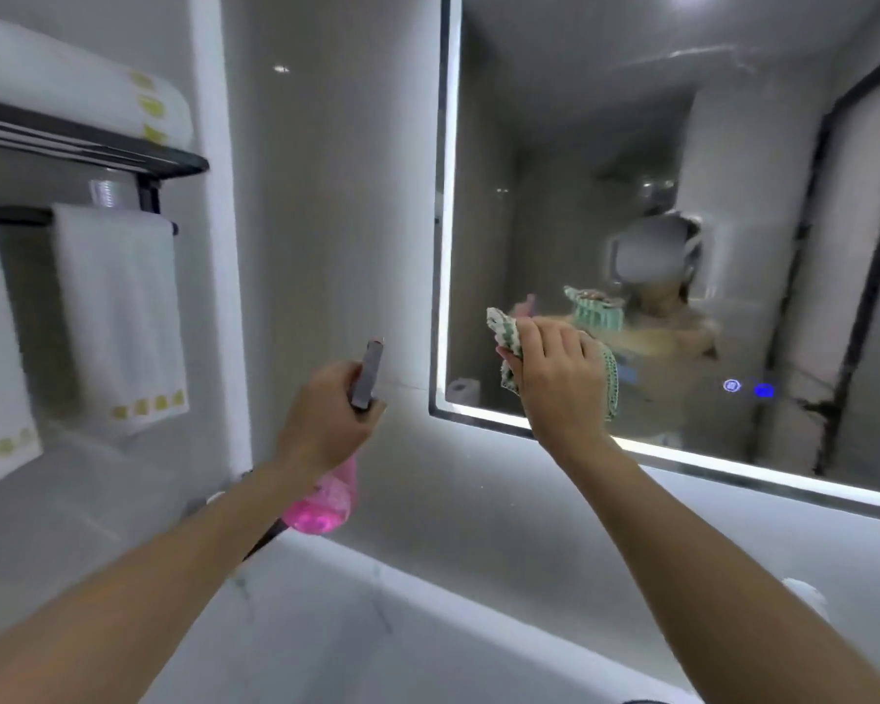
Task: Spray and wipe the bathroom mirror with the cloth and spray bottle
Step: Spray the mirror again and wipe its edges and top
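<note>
White folded towels [123, 307] hang on a black rack well left of the lit-edged rectangular mirror [682, 144], out of spray range I guess. Left hand [321, 419] curls its fingers round the pink see-through spray bottle [326, 500], parked just left of the mirror's lower corner, probably ready for another squirt. Right hand [555, 378] bunches the green-and-white patterned cloth [509, 343] in curled fingers against the mirror's lower left glass, so it's wiping there.

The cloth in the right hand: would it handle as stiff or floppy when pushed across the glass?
Probably floppy: the cloth bunches and folds in the right hand, with an edge drooping below it. It looks thin, so likely light. It should conform to the mirror rather than slide as a rigid pad.
</note>
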A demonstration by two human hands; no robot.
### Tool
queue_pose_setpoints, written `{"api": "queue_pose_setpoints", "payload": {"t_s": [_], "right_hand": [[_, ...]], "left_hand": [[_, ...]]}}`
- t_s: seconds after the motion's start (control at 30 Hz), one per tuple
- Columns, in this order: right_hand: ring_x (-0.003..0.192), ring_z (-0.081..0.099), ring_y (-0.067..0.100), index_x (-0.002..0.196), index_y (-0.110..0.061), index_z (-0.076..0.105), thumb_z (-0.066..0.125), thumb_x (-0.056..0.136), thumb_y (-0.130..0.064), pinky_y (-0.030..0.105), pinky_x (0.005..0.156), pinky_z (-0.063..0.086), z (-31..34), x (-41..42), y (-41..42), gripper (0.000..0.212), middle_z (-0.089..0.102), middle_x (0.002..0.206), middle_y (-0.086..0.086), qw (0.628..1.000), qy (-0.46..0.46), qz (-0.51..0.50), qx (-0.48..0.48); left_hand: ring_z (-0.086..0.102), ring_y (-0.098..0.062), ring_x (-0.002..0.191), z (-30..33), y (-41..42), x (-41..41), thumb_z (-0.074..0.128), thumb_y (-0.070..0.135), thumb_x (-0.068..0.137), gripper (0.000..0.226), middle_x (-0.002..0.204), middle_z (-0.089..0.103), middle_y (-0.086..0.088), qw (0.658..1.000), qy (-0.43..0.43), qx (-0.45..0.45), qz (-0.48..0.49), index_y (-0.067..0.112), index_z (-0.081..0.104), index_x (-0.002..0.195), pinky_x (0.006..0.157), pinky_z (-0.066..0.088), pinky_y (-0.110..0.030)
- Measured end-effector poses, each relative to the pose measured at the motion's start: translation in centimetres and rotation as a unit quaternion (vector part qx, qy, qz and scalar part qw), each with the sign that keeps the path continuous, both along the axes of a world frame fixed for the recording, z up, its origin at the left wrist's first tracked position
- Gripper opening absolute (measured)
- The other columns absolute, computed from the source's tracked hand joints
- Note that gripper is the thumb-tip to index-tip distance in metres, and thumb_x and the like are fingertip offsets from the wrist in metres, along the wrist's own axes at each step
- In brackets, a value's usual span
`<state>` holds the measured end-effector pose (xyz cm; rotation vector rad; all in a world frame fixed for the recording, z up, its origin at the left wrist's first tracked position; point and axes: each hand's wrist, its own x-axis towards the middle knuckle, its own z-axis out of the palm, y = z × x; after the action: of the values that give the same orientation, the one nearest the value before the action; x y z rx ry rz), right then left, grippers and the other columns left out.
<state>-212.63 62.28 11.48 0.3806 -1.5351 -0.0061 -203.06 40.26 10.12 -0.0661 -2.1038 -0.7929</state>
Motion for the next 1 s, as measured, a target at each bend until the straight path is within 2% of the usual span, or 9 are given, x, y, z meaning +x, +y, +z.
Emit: {"api": "queue_pose_setpoints", "payload": {"t_s": [0.1,0.2,0.27,0.37,0.5,0.6,0.77,0.87,1.0], "right_hand": [[0.079,0.063,0.026,0.098,-0.007,0.064,0.060,0.091,-0.025,0.036,0.064,0.050,0.9,-1.2,-3.8,0.020,0.065,0.090,0.008,0.999,0.008,0.008,0.032],[0.083,0.063,0.026,0.100,-0.007,0.065,0.052,0.095,-0.031,0.036,0.067,0.051,2.2,-3.2,-5.9,0.028,0.066,0.094,0.009,0.999,0.016,0.001,0.051],[0.085,0.063,0.027,0.102,-0.007,0.065,0.058,0.092,-0.028,0.036,0.067,0.051,3.2,-4.9,-6.8,0.024,0.067,0.096,0.010,0.998,0.031,-0.009,0.059],[0.087,0.063,0.026,0.103,-0.008,0.065,0.066,0.087,-0.023,0.037,0.070,0.049,4.5,-7.5,-7.8,0.022,0.066,0.097,0.009,0.996,0.058,-0.025,0.064],[0.087,0.062,0.028,0.105,-0.006,0.064,0.056,0.093,-0.028,0.039,0.072,0.049,5.2,-10.8,-8.2,0.026,0.066,0.099,0.010,0.996,0.068,-0.015,0.052],[0.086,0.063,0.028,0.105,-0.007,0.064,0.063,0.089,-0.027,0.039,0.072,0.051,5.6,-13.3,-8.1,0.026,0.066,0.099,0.011,0.996,0.056,-0.032,0.060],[0.085,0.063,0.026,0.104,-0.009,0.063,0.067,0.087,-0.030,0.038,0.073,0.051,9.3,-17.0,-8.9,0.028,0.067,0.096,0.008,0.993,0.058,-0.077,0.065],[0.089,0.063,0.027,0.106,-0.009,0.062,0.062,0.090,-0.034,0.038,0.076,0.051,11.8,-18.4,-9.5,0.030,0.067,0.100,0.009,0.988,0.078,-0.108,0.075],[0.088,0.063,0.028,0.105,-0.007,0.062,0.043,0.097,-0.039,0.039,0.074,0.052,14.2,-19.9,-11.3,0.038,0.067,0.100,0.010,0.983,0.086,-0.144,0.080]], "left_hand": [[0.055,-0.031,0.071,1.6,-4.4,-1.8,0.059,0.009,0.078,0.009,0.078,0.062,-0.015,1.000,0.006,-0.002,0.024,0.002,0.059,0.083,0.067,0.045,-0.037],[0.055,-0.026,0.068,2.3,-6.9,-4.0,0.058,0.009,0.080,0.004,0.073,0.059,-0.007,1.000,0.010,0.018,0.011,0.005,0.059,0.083,0.066,0.045,-0.031],[0.055,-0.025,0.066,2.7,-7.7,-5.7,0.059,0.009,0.081,0.005,0.070,0.057,-0.004,0.999,0.015,0.030,-0.005,0.006,0.060,0.085,0.066,0.047,-0.033],[0.058,-0.029,0.068,3.3,-8.2,-8.5,0.059,0.007,0.080,0.008,0.074,0.061,-0.012,0.999,0.025,0.011,-0.020,0.001,0.059,0.085,0.068,0.050,-0.039],[0.060,-0.031,0.070,4.1,-8.2,-12.7,0.059,0.013,0.079,0.015,0.079,0.064,-0.013,0.998,0.034,-0.052,-0.030,0.003,0.059,0.089,0.067,0.051,-0.042],[0.058,-0.030,0.066,5.7,-8.1,-16.0,0.049,0.025,0.069,0.028,0.075,0.063,-0.012,0.996,0.057,-0.049,-0.045,0.003,0.059,0.083,0.065,0.050,-0.043],[0.059,-0.025,0.065,8.5,-8.6,-21.8,0.048,0.025,0.070,0.014,0.078,0.066,-0.009,0.990,0.083,-0.043,-0.107,0.013,0.054,0.072,0.063,0.050,-0.036],[0.057,-0.023,0.063,10.0,-9.4,-25.1,0.049,0.024,0.072,0.015,0.075,0.064,-0.007,0.984,0.103,-0.063,-0.128,0.012,0.058,0.074,0.062,0.048,-0.031],[0.059,-0.022,0.067,11.4,-11.0,-28.7,0.047,0.025,0.069,0.008,0.079,0.066,-0.004,0.976,0.108,-0.041,-0.182,0.024,0.043,0.062,0.065,0.049,-0.033]]}}
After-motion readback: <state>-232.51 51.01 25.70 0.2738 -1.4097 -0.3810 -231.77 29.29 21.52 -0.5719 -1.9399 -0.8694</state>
